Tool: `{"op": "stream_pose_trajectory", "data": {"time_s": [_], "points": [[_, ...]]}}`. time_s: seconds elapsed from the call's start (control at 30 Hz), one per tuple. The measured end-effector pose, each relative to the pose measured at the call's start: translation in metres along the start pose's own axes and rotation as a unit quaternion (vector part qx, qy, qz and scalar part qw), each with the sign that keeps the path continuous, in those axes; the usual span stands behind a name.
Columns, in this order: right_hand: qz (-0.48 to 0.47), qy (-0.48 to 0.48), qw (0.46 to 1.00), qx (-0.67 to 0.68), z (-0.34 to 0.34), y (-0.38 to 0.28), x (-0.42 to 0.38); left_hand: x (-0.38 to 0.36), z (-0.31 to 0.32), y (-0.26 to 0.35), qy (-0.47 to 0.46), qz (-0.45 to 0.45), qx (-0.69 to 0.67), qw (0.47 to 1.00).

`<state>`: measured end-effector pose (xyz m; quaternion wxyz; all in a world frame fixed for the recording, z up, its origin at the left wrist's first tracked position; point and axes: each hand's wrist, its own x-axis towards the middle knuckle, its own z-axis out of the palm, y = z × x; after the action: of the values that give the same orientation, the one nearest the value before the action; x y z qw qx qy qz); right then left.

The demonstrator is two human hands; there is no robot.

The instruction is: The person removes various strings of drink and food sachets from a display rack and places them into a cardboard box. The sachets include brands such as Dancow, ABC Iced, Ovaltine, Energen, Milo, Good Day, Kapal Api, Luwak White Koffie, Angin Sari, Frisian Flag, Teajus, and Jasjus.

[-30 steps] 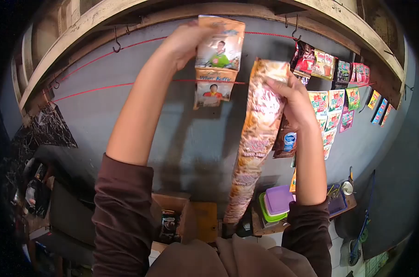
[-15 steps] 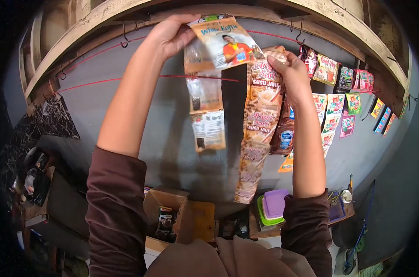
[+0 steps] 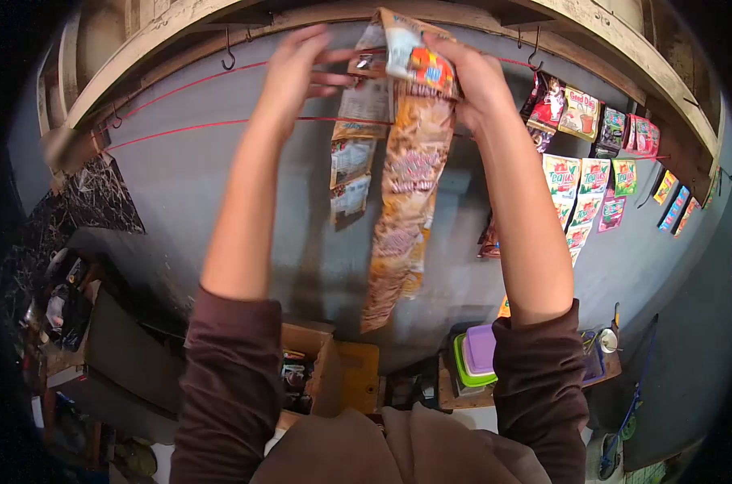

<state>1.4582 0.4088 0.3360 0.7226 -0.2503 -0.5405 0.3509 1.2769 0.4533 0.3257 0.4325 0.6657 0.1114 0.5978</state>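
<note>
My right hand (image 3: pixel 481 81) grips the top of a folded strip of white coffee sachets (image 3: pixel 422 68) near the upper red string. Below this hand hangs a long brown strip of Susu Jahe sachets (image 3: pixel 413 161), blurred by motion; its upper end is hidden behind the coffee sachet. My left hand (image 3: pixel 295 71) is just left of the strips with its fingers spread, holding nothing. Another length of sachets (image 3: pixel 351 149), back side showing, hangs behind the lower red string (image 3: pixel 188 131).
Teajus sachets (image 3: pixel 592 179) and a Good Day sachet (image 3: pixel 580 113) hang at right. Metal hooks (image 3: pixel 229 53) hang under the wooden beam. Below stand an open cardboard box (image 3: pixel 324 367) with packets inside and a purple-lidded container (image 3: pixel 481 351).
My left hand has let go of the white coffee strip and opened. My right hand has moved up and left, now gripping that strip; the Susu Jahe strip has swung left.
</note>
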Motion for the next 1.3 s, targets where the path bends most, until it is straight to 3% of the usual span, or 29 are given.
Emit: {"op": "stream_pose_trajectory", "data": {"time_s": [0.03,0.1,0.17,0.2,0.3,0.37,0.43,0.47,0.53,0.57,0.63,0.67,0.7,0.77,0.8,0.83,0.87,0.9,0.93,0.97,1.03,1.07,1.17,1.23,1.3], "points": [[0.01,0.042,0.999,0.022,0.004,-0.003,0.005,-0.012,-0.008,-0.017,0.144,0.136,0.076,0.977],[0.011,0.048,0.998,0.035,-0.002,0.0,0.036,-0.034,-0.017,-0.085,0.362,0.254,0.251,0.861],[0.081,-0.1,0.989,0.067,-0.017,0.009,0.075,-0.037,-0.025,-0.161,0.33,0.269,0.392,0.815],[0.037,-0.157,0.987,0.016,-0.004,0.009,0.069,-0.038,-0.022,-0.156,0.329,0.271,0.391,0.816],[0.07,-0.082,0.991,0.081,0.018,-0.01,0.045,-0.079,0.001,-0.149,0.253,0.145,0.22,0.931],[0.073,-0.124,0.984,0.107,0.016,-0.016,0.027,-0.081,0.009,-0.14,0.194,0.055,0.096,0.975],[0.06,-0.206,0.973,0.086,0.011,-0.009,0.01,-0.099,0.014,-0.133,0.13,-0.037,-0.026,0.99],[0.033,-0.18,0.983,-0.018,0.008,-0.001,-0.002,-0.109,0.019,-0.13,0.096,-0.082,-0.087,0.988],[0.031,-0.142,0.986,-0.086,-0.006,0.011,-0.019,-0.107,0.022,-0.121,0.025,-0.17,-0.206,0.963],[0.029,-0.103,0.983,-0.152,-0.012,0.014,-0.022,-0.11,0.021,-0.124,0.026,-0.169,-0.207,0.963],[0.034,-0.071,0.99,-0.115,-0.019,0.017,-0.023,-0.118,0.014,-0.137,0.049,-0.102,0.05,0.992],[0.039,-0.038,0.996,-0.075,-0.023,0.018,-0.024,-0.124,0.011,-0.143,0.063,-0.087,0.201,0.974],[0.059,-0.017,0.998,-0.018,-0.03,0.018,-0.022,-0.133,0.011,-0.151,0.064,-0.091,0.2,0.974],[0.024,0.055,0.995,0.075,-0.03,0.019,-0.025,-0.15,0.014,-0.154,0.113,0.025,0.145,0.983],[0.026,0.055,0.996,0.073,-0.029,0.018,-0.025,-0.149,0.01,-0.175,0.133,0.127,0.252,0.95],[0.02,0.088,0.991,0.096,-0.024,0.012,-0.026,-0.149,0.007,-0.172,0.135,0.125,0.251,0.95],[0.016,0.122,0.985,0.118,-0.021,0.01,-0.028,-0.151,0.0,-0.168,-0.031,0.02,0.221,0.974],[0.02,0.122,0.985,0.117,-0.025,0.015,-0.02,-0.152,-0.003,-0.165,-0.195,-0.088,0.182,0.96],[0.007,0.092,0.99,0.102,-0.035,0.024,-0.003,-0.151,0.0,-0.174,-0.227,-0.084,0.152,0.958],[-0.006,0.061,0.994,0.089,-0.031,0.023,-0.002,-0.155,0.012,-0.167,-0.223,-0.087,0.151,0.959],[-0.027,0.11,0.987,0.111,-0.026,0.031,-0.001,-0.162,0.04,-0.155,-0.095,-0.178,-0.051,0.978],[-0.031,0.12,0.986,0.109,-0.029,0.036,0.005,-0.158,0.044,-0.172,-0.109,-0.095,0.008,0.989],[-0.017,0.099,0.992,0.075,-0.032,0.042,0.005,-0.158,0.049,-0.179,-0.06,-0.065,0.023,0.996],[0.003,0.068,0.997,0.041,-0.039,0.045,0.003,-0.156,0.041,-0.168,-0.088,-0.109,0.028,0.99],[0.037,0.008,0.995,-0.097,-0.052,0.053,0.004,-0.156,0.039,-0.156,-0.104,-0.065,0.037,0.992]]}}
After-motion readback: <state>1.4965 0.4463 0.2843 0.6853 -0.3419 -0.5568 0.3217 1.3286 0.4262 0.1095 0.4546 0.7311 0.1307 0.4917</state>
